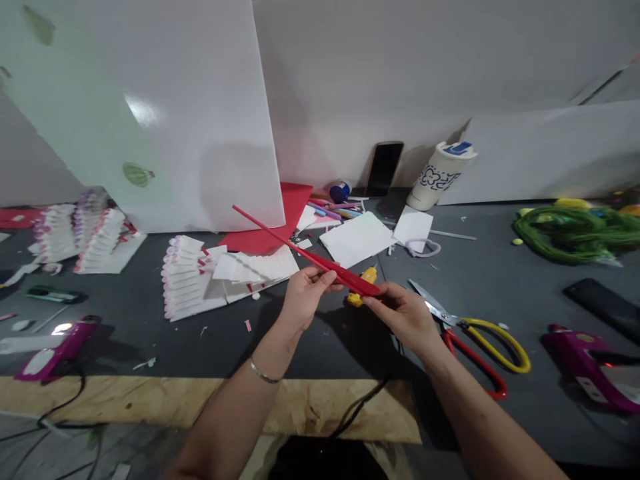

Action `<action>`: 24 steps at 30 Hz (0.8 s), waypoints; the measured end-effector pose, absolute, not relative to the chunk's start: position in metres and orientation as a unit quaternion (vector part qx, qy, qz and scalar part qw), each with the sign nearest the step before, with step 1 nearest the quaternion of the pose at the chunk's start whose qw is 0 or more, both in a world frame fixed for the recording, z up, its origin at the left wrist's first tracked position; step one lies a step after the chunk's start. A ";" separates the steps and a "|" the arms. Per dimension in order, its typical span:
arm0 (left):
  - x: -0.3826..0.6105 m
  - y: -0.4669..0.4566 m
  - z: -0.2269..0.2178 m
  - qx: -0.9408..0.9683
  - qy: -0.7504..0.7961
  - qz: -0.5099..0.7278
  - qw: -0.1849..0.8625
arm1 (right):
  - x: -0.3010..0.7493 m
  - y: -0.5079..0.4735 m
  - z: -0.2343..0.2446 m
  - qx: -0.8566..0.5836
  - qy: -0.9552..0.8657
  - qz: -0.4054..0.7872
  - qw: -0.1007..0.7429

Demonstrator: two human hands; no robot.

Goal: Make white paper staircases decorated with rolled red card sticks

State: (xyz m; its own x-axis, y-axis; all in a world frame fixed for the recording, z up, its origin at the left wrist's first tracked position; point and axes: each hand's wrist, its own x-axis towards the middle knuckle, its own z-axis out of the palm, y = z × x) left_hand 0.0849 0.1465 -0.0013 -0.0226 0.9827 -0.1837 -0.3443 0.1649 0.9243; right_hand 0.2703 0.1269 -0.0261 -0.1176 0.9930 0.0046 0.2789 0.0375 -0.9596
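Observation:
A long, narrow strip of red paper (pixel 267 229) slants up to the left over the dark table, its wider part at the lower right. My left hand (pixel 306 295) pinches it near the middle, thumb on top. At its right end, my right hand (pixel 407 317) grips the strip between thumb and fingers. Behind and below it is a small yellow object (pixel 369 275), partly hidden, whose kind I cannot make out. Large scissors (pixel 453 321) with one yellow and one red handle lie just right of my right hand, blades apart.
White paper pieces with pink tips (pixel 187 280) lie left. Behind are red sheets (pixel 295 200), white cards (pixel 357 239), pens, a phone (pixel 385 168) and a patterned cup (pixel 440 175). Purple devices (pixel 593 367) sit at both sides; green cord (pixel 565 233) lies right.

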 end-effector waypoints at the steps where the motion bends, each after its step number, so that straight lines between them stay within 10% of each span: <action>1: 0.085 0.147 -0.002 0.346 0.460 0.547 0.607 | 0.271 0.127 -0.025 -0.534 -0.601 0.442 0.398; 24: 0.092 0.144 -0.013 0.382 0.452 0.486 0.643 | 0.278 0.122 -0.009 -0.484 -0.739 0.222 0.413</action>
State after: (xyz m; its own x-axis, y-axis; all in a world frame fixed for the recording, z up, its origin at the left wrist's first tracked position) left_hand 0.0922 0.1436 -0.0126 0.1190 0.9701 -0.2114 -0.2798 0.2371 0.9303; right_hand 0.2782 0.1221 -0.0085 -0.1917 0.8983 0.3954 0.5316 0.4337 -0.7275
